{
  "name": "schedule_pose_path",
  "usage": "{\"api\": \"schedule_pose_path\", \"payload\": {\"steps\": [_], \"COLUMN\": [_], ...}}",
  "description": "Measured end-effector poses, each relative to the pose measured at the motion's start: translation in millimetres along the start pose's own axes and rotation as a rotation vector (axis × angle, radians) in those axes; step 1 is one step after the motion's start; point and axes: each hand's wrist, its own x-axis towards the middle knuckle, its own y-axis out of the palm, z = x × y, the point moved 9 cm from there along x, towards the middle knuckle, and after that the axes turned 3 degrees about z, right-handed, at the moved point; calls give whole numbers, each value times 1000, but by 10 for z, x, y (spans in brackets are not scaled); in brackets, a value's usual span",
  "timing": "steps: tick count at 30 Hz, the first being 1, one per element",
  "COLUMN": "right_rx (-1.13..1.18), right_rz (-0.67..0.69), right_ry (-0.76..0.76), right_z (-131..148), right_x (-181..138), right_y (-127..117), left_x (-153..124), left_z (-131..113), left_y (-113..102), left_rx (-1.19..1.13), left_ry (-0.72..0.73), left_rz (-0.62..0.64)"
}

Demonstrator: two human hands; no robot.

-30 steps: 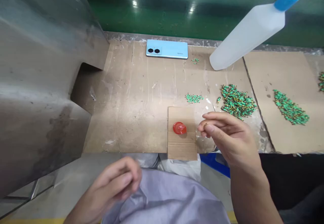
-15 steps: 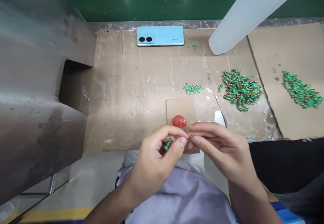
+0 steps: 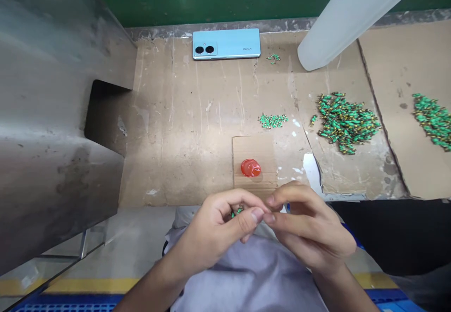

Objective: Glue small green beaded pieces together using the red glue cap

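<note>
My left hand [image 3: 225, 227] is curled round a few small green pieces with dark ends [image 3: 237, 212], partly hidden behind its fingers. Its thumb and forefinger are pinched together. The fingertips of my right hand [image 3: 306, 222] meet that pinch, and whatever sits between them is too small to make out. Just beyond both hands, a shiny red oval dish or blob [image 3: 251, 167] rests on a small cardboard piece [image 3: 241, 144]. Past it lies a little group of green pieces [image 3: 273, 121].
A large heap of green-and-gold pieces [image 3: 347, 121] lies to the right, and another heap [image 3: 433, 121] farther right. At the back are a light blue phone [image 3: 229, 45], a few green bits [image 3: 273, 58] and a slanting white tube [image 3: 338, 25]. A metal housing [image 3: 63, 114] stands left.
Both hands have drawn down toward my body, away from the red thing, with fingertips still together. A tiny gold tip seen between them earlier is now hidden. The view has shifted slightly.
</note>
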Motion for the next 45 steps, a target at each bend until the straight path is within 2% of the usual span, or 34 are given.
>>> {"api": "schedule_pose_path", "payload": {"steps": [5, 9, 15, 22, 29, 33, 37, 40, 45], "right_rx": [-190, -264, -214, 18, 79, 219, 301, 241, -58], "right_rz": [1, -18, -86, -127, -137, -171, -151, -136, -235], "right_ry": [-122, -129, 3, 205, 281, 385, 449, 440, 321], "right_z": [92, 85, -41, -186, -215, -315, -379, -423, -518], "right_x": [-60, -66, -68, -154, -135, -131, -119, -109, -80], "right_y": [8, 7, -23, 3, 14, 28, 63, 15, -244], "left_x": [2, -7, -68, -114, -88, -7, 22, 4, -24], "left_z": [12, -28, -204, -184, -128, -51, 29, 75, 76], "left_y": [-17, -34, -19, -4, -23, -21, -56, -117, -203], "left_rx": [39, 154, 417, 449, 336, 142, 78, 35, -68], "left_ry": [-41, -9, 197, 255, 195, 118, 77, 53, -7], "left_rz": [-41, -117, -261, -342, -331, -256, -208, -194, -143]}}
